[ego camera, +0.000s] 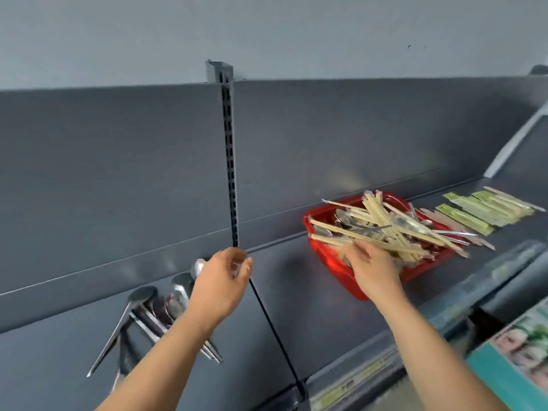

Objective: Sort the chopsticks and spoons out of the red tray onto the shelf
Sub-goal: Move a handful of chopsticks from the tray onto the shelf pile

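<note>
A pale wall [267,31] is at the top. Under it is a dark grey shelf [296,307] with a tall grey back [118,173]. A thin post with little holes [229,161] runs down the back, near the middle.

The red tray [335,262] sits on the shelf, to the right. It is full. Lots of wooden chopsticks [382,223] lie across it in a messy heap, and some poke out over the right side. Shiny spoons in the tray [344,216] are mixed in under them.

The right hand [373,268] reaches over the near edge of the tray. Its fingers [357,246] touch the chopsticks at the near left of the heap. That part is blurry, so I cannot tell if its grip is holding one or only touching.

The left hand [219,289] is up over the left part of the shelf. Its fingers are loosely bent, the grip is narrow, and I can see nothing in it.

Just under and left of that hand is a pile of spoons [148,310] lying on the shelf. Their round ends point far and their handles point near.

Right of the tray, green paper packs of chopsticks [486,207] lie in a neat row on the shelf. Between them and the tray are a few pinkish sticks [453,222].

At the near right corner is a blue-green box [522,351] with blurry pictures on it.
</note>
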A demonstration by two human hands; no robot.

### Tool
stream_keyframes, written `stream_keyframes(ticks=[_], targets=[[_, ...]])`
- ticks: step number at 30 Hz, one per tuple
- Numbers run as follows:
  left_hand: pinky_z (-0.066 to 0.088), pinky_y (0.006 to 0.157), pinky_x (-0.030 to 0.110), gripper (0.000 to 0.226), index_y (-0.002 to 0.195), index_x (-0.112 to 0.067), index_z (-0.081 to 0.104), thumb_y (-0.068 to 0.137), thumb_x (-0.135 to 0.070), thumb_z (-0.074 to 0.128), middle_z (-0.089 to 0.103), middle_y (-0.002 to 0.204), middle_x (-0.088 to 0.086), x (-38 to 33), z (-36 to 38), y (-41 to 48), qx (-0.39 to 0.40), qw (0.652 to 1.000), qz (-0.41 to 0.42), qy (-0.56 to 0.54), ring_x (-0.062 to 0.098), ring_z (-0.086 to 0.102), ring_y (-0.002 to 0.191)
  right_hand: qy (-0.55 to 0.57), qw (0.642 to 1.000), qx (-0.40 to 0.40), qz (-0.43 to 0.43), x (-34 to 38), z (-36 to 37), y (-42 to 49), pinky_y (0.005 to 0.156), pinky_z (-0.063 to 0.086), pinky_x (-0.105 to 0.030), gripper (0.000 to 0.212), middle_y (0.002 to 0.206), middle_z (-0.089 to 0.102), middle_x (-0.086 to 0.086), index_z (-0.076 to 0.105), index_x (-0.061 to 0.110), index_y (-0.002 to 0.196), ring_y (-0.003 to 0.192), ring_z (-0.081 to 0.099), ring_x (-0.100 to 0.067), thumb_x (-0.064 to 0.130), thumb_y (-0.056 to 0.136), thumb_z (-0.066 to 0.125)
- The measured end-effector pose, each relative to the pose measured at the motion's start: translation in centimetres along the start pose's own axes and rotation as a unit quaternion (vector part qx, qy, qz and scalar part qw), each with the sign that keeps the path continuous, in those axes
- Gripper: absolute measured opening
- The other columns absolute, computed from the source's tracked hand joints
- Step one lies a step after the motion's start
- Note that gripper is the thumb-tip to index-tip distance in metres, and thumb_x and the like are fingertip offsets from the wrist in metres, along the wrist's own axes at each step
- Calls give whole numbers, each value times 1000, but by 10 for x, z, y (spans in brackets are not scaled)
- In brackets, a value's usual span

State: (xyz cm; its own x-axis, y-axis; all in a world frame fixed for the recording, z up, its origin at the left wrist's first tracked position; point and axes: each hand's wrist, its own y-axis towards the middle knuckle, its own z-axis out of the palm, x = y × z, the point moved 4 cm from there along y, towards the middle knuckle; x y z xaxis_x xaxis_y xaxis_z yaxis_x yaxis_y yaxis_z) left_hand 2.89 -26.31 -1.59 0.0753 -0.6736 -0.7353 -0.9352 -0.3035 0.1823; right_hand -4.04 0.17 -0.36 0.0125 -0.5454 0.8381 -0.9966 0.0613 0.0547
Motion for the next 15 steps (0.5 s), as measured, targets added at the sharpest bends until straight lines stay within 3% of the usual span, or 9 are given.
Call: stream_keyframes(ticks=[4, 8, 12, 15], targets=[[45, 83, 24, 23, 110, -19, 64, 93, -31, 55, 66, 100, -7, -54, 63, 27, 53, 997, 54, -10, 12, 62, 94, -13, 999, -45, 9, -33, -64, 34, 88, 35, -21, 39, 127, 63, -7, 59, 4, 128, 109, 54, -11, 27, 97, 55], [46, 80, 23, 27, 112, -19, 66, 87, -30, 64, 67, 104, -3, -102, 128, 59, 96, 991, 90, 16, 13, 61, 90, -27, 998, -54, 5, -61, -109, 80, 81, 39, -25, 29, 104, 66, -5, 66, 5, 116, 96, 57, -16, 23, 97, 55], [50, 77, 28, 41, 114, -23, 66, 76, -35, 73, 69, 104, -1, -116, 172, 86, 171, 973, 70, 135, 19, 65, 91, -36, 999, 9, 36, -89, -122, 125, 88, 51, -34, 31, 112, 70, -7, 67, 6, 118, 97, 63, -17, 24, 93, 61], [48, 71, 28, 29, 105, -24, 69, 77, -19, 64, 68, 100, -1, -123, 189, 100, 138, 971, 57, 189, 22, 65, 90, -88, 990, 97, 46, -107, -116, 155, 90, 53, -34, 39, 112, 70, 0, 67, 14, 121, 95, 66, -14, 34, 87, 67]])
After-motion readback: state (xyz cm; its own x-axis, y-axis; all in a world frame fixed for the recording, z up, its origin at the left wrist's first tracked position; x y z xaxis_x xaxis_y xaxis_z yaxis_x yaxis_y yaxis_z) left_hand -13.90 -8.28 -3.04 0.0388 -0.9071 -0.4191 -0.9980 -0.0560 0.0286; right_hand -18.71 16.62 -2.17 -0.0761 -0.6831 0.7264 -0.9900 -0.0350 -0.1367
